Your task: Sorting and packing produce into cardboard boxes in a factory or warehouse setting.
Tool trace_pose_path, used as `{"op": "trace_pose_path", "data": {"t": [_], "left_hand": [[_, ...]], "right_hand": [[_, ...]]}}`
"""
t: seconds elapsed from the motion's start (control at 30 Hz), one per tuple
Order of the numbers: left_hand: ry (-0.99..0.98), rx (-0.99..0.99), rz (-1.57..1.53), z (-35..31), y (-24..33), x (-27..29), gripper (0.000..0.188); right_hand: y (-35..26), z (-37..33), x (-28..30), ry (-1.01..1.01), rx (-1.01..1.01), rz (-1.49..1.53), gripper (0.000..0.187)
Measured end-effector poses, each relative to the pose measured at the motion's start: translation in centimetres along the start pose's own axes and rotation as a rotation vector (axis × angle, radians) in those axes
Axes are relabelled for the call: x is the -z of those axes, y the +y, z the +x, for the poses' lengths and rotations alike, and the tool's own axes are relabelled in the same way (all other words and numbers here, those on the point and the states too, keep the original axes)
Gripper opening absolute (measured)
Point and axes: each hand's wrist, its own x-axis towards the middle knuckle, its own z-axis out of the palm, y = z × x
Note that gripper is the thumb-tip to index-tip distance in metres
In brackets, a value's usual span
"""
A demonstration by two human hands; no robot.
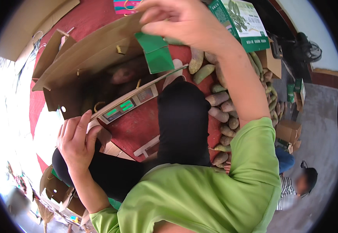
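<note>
A large open cardboard box (95, 58) stands on a digital scale (126, 106) with a lit green display, in front of my legs. A dark, partly hidden rounded thing (123, 75) lies inside it. My left hand (76, 139) grips the box's near left corner, thumb and fingers at its edge. Over the far right corner, beside a green flap (154, 52), hovers my right hand (182, 23), with fingers bent and thumb apart. Nothing shows between them. Short cord loops (119, 49) stick out of the box walls.
Many long root vegetables (217, 99) and green gourds (204, 73) lie on the red floor covering (138, 128) to the right. Beyond them are a green-and-white printed carton (246, 23), a fan (308, 50) and a brown box (288, 131). Another person (293, 186) is at lower right.
</note>
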Motion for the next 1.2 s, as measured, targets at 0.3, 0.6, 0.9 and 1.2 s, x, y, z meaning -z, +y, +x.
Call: {"op": "trace_pose_path", "data": {"t": [0.3,0.6,0.9,1.2], "left_hand": [[-0.012,0.032,-0.049,-0.1,0.3,-0.4,0.031],[0.022,-0.020,0.001,-0.2,-0.2,-1.5,0.027],[0.089,0.048,0.036,0.1,0.1,-1.5,0.034],[0.062,-0.007,0.070,0.9,0.0,-1.2,0.041]], "right_hand": [[26.4,-20.8,1.5,0.501,-0.508,-0.173,0.030],[32.3,-33.1,-7.3,0.052,-0.973,-0.840,0.044],[38.3,-32.1,-8.9,-0.346,-0.662,-1.201,0.034],[38.6,-30.6,-8.1,-0.670,-0.698,-1.286,0.025]]}}
